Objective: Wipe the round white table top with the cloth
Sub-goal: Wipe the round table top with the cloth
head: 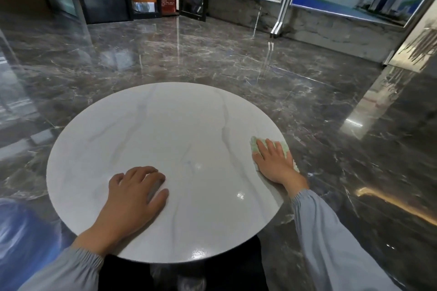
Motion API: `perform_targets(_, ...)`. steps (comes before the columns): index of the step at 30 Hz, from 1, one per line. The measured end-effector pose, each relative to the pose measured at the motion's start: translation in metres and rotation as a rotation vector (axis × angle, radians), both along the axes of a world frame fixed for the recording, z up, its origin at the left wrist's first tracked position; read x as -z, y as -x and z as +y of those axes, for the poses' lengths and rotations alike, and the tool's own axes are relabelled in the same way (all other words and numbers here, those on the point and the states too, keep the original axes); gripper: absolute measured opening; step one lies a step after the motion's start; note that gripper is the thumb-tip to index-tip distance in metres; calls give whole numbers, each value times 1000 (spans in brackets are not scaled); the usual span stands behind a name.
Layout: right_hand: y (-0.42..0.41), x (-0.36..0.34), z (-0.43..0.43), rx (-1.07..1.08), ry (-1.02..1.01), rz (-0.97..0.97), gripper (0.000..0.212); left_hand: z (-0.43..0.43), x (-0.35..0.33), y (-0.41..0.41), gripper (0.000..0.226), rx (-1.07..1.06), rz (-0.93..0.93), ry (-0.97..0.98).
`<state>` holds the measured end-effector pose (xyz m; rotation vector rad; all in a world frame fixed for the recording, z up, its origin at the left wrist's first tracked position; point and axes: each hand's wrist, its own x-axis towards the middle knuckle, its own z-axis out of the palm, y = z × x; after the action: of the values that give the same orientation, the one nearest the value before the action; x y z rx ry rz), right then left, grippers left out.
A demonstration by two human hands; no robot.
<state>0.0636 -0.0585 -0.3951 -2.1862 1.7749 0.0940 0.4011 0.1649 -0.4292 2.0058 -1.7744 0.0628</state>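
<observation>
Cloth [284, 147], pale green, lies flat on the round white worktop [189, 130] at its right rim, seen from the head camera. It is pinned under the right hand [272, 163]. That hand is spread flat with its fingers straight and close together, pointing away from the person and slightly inward. It presses down on the cloth and does not clutch it. Bits of fabric show past the fingertips on the far side, beside the little finger, and along the rim near the wrist, so the cloth seems to run roughly along the curve of the edge.

The left hand [134, 191] rests on the near left part of the worktop, well apart from the cloth. Its fingers are loosely bent, its palm is down, and it holds nothing. It looks to be bracing the person.

From the cloth, nearly the whole bare surface lies to the left and toward the far side, with only the rim and the dark marble floor [212, 54] to the right. The right hand already has the cloth, so the likely next stroke is a sweep inward and leftward across the middle. A stroke along the near edge would run into the resting left hand, which would have to lift or shift. Any push outward risks sliding the cloth off the rim.
</observation>
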Motion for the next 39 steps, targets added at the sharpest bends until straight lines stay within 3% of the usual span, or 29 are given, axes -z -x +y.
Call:
perform_targets(17,-59,9,198,-415,93,-36,58,8,1,5,39,-21,48,19)
perform_targets(24,-43,5,179,-482,91,-34,58,10,-2,3,43,-8,39,-26)
perform_targets(29,-13,2,121,-293,70,7,57,11,-2,3,44,-13,42,-26)
perform_targets(32,-14,6,128,-274,83,8,57,10,-1,4,43,-12,41,-27)
perform_targets(39,-79,19,240,-592,185,-61,59,9,-1,3,41,-5,55,-31)
